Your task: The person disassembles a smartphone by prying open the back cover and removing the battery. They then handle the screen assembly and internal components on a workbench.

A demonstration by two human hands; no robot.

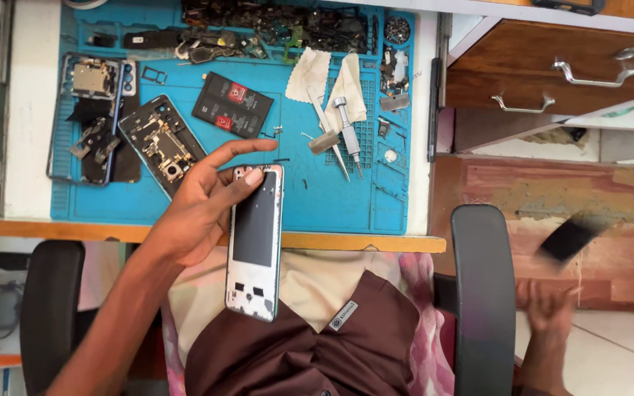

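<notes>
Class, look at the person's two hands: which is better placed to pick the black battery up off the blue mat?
Probably the left hand: it holds the phone frame just below the battery. The right hand is beyond the armrest.

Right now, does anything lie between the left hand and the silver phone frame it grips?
Nothing visible does: the left hand grips the silver phone frame with the dark inner panel directly near its top, thumb pressed on its face, above the lap.

At frame centre the silvery metal-and-plastic phone frame (pixel 255 242) shows a matt dark inner plate, above it lies the matt blue rubbery work mat (pixel 317 198), and at upper right the glossy brown wooden drawers (pixel 552 70) carry polished metal handles.
</notes>
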